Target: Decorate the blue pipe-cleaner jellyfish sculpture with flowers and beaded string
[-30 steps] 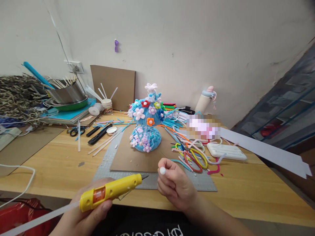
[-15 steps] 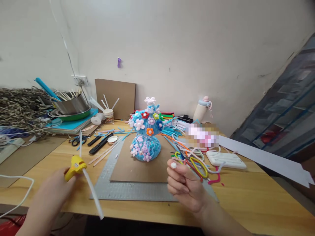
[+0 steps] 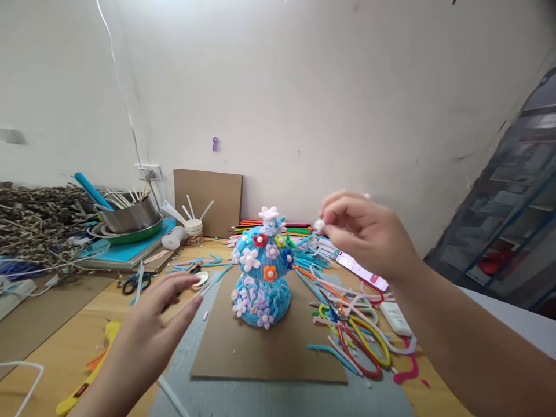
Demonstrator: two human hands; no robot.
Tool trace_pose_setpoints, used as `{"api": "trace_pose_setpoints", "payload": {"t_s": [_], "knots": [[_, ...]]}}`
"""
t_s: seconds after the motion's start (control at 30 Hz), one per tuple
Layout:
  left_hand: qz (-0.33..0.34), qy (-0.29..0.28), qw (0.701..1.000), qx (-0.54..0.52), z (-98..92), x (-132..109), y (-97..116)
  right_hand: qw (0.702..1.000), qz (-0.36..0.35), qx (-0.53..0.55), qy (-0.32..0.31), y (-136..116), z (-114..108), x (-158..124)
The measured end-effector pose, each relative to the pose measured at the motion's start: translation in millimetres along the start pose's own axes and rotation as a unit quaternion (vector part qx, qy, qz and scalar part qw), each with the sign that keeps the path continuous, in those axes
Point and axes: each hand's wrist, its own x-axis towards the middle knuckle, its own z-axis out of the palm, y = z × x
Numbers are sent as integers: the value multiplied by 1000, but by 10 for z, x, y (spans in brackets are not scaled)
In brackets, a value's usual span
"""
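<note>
A blue fuzzy pipe-cleaner ornament (image 3: 254,298) with colourful flowers stands upright on a brown cardboard square (image 3: 264,359). To its right and raised above the table, my right hand (image 3: 367,234) pinches a small white ball-like piece (image 3: 319,225) between thumb and finger. My left hand (image 3: 152,330) hovers to the left of the ornament, thumb and fingers apart, holding nothing. Behind my left wrist a yellow glue gun (image 3: 93,376) rests on the table, partly hidden. Its white glue stick (image 3: 171,397) pokes out past my left forearm.
Scissors (image 3: 365,341) lie among loose pipe cleaners on the right, near a phone (image 3: 360,271) and a white power strip (image 3: 396,318). At the left are black scissors (image 3: 136,282), a metal bowl (image 3: 132,217) and a paper roll (image 3: 174,237). A grey cutting mat (image 3: 278,399) underlies the cardboard.
My left hand has let go of the glue gun, which is now on the table, and moved towards the ornament. My right hand has risen with the white piece. The view has tilted up.
</note>
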Motion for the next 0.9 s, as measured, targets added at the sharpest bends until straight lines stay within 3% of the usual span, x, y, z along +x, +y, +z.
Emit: {"api": "trace_pose_setpoints", "payload": {"t_s": [0.07,0.17,0.33,0.6,0.9], "knots": [[46,16,998,-41,25,278,236,993,-76,-76,-46,37,4,323],[99,21,994,-46,82,710,515,960,-169,-151,-161,83,33,750],[129,-16,991,-14,273,1173,797,891,-243,-254,-288,117,144,1147],[148,1,989,-10,418,1283,850,845,-279,-284,-357,148,252,1300],[155,13,988,-13,429,1292,855,830,-280,-287,-388,188,280,1326]]}}
